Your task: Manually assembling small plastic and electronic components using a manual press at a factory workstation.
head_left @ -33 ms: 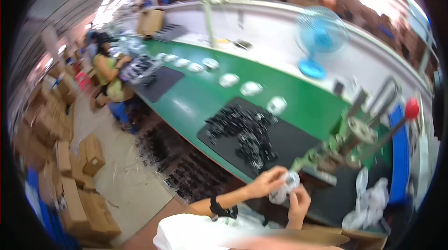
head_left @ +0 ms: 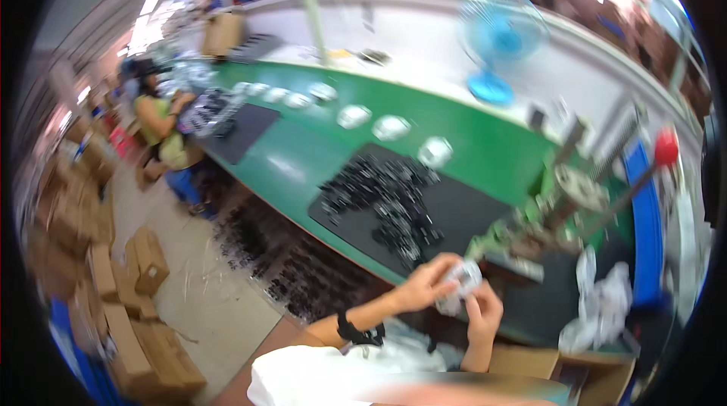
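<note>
Above the bench's near edge, a small white round piece [head_left: 466, 276] with an opening in it sits between my two hands. My left hand [head_left: 429, 285], with a black band on its wrist, grips it from the left. From below right my right hand [head_left: 485, 309] pinches it by the lower edge. Motion blur hides its exact kind. Just beyond my hands is a green hand press [head_left: 556, 213] with a red-knobbed lever. Left of the press, a heap of small black parts [head_left: 382, 190] lies on a dark mat [head_left: 473, 207].
White rounded pieces [head_left: 391, 127] stand in a row along the green bench [head_left: 280, 152]. A blue fan [head_left: 491, 89] is behind them. A plastic bag [head_left: 606, 304] and an open carton [head_left: 522, 362] lie right. Farther left a person [head_left: 163, 118] works; cartons [head_left: 144, 258] line the floor.
The whole view has shifted slightly, so the bench and fan appear higher and farther left. More of the open carton shows below. Both hands still hold the white piece.
</note>
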`<state>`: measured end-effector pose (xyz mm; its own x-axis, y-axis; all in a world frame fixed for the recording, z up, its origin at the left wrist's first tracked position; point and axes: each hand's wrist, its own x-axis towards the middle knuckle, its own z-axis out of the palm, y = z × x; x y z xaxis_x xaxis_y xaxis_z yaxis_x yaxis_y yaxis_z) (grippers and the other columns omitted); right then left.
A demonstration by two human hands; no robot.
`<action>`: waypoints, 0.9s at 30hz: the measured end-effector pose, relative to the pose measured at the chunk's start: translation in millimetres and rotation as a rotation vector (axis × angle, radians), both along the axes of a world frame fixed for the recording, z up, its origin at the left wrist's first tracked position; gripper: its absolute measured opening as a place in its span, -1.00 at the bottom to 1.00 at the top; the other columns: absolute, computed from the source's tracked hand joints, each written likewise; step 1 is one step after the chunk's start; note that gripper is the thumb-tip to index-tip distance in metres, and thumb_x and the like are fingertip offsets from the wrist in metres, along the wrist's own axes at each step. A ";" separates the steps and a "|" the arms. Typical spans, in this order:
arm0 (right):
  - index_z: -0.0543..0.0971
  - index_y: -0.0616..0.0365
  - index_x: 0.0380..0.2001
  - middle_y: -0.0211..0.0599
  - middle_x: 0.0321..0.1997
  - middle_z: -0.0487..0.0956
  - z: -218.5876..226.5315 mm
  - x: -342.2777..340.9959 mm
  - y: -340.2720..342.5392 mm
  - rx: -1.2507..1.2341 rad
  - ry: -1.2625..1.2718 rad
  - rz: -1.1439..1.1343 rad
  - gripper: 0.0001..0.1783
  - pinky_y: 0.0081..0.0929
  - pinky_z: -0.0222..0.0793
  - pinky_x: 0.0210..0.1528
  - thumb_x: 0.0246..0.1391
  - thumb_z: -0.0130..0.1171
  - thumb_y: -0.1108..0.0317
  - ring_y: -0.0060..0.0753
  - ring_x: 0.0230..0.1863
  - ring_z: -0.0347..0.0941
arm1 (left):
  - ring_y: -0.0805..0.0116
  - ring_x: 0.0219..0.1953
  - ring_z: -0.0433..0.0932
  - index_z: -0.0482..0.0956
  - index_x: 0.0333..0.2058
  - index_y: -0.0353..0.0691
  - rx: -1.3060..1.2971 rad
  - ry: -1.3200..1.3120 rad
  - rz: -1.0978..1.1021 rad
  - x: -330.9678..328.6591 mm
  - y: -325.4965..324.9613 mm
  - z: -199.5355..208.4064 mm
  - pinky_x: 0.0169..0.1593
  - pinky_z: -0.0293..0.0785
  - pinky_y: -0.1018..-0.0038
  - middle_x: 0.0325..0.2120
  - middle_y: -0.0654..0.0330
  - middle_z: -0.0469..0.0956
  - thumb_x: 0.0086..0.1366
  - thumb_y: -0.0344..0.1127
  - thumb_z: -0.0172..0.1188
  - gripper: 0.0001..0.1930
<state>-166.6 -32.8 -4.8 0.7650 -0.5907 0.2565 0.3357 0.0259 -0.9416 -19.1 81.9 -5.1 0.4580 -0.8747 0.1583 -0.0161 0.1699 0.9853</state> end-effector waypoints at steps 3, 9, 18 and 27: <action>0.53 0.35 -0.27 -0.22 -0.17 0.52 20.9 2.2 3.9 -0.038 -0.033 0.064 -0.88 -0.49 0.36 -0.03 0.08 0.14 0.60 -0.43 -0.11 0.44 | 0.41 0.08 0.42 0.21 0.24 -0.29 -0.077 0.030 -0.009 -0.5 1.7 14.8 0.18 0.38 0.40 0.02 0.14 0.43 0.22 -0.39 0.30 -0.35; 0.54 0.38 -0.23 -0.22 -0.18 0.58 33.6 0.9 -0.9 0.000 -0.052 0.011 -0.85 -0.48 0.38 0.00 0.12 0.15 0.56 -0.46 -0.11 0.47 | 0.26 -0.04 0.57 0.27 0.16 -0.28 -0.060 -0.204 -0.119 13.0 -1.6 25.6 0.04 0.51 0.35 -0.06 0.02 0.52 0.04 -0.42 0.46 -0.27; 0.58 0.32 -0.27 -0.09 -0.09 0.57 39.3 -20.0 6.4 -0.186 -0.136 -0.429 -0.85 -0.38 0.39 0.05 0.05 0.25 0.56 -0.26 -0.03 0.50 | 0.41 -0.15 0.53 0.36 -0.25 -0.31 -0.071 -0.358 -0.196 1.2 -8.8 35.4 -0.06 0.50 0.48 -0.20 0.06 0.52 -0.04 -0.55 0.47 -0.55; 0.66 0.24 -0.09 -0.24 -0.24 0.50 60.6 -38.9 16.7 -0.351 0.180 -0.436 -0.64 -0.62 0.40 -0.25 0.02 0.20 0.70 -0.49 -0.29 0.45 | 0.45 -0.26 0.60 0.42 -0.28 -0.32 -0.117 -0.083 -0.085 -8.3 -11.2 22.8 -0.15 0.53 0.51 -0.27 0.06 0.61 -0.04 -0.43 0.54 -0.56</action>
